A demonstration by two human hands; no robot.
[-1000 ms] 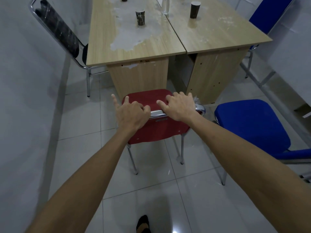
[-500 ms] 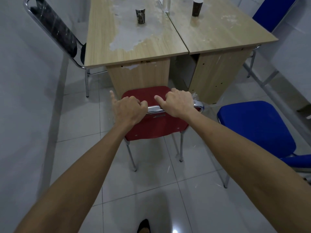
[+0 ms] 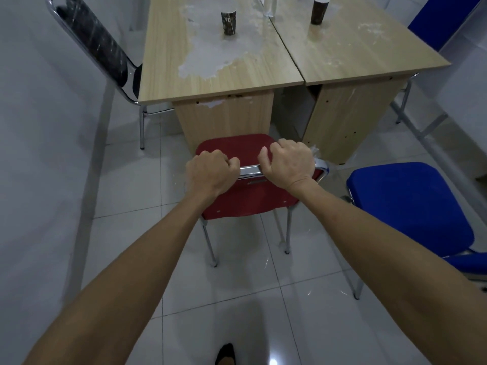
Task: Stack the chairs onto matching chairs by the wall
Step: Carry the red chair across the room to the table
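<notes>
A red chair (image 3: 245, 198) with chrome legs stands on the tiled floor in front of the wooden desks, its backrest toward me. My left hand (image 3: 209, 173) and my right hand (image 3: 288, 164) are both closed around the chrome top bar of its backrest, side by side. A blue chair (image 3: 405, 206) stands just to the right of it. A black chair (image 3: 97, 48) leans by the left wall beside the desk. Another blue chair (image 3: 432, 25) shows at the far right behind the desks.
Two wooden desks (image 3: 263, 75) stand pushed together ahead, with two dark paper cups (image 3: 228, 22) and a clear bottle on top. A grey wall runs along the left. My foot (image 3: 225, 355) shows at the bottom on the white tiles.
My left index finger, stretched out before, has curled in so both hands now grip the bar fully. The red chair has hardly moved.
</notes>
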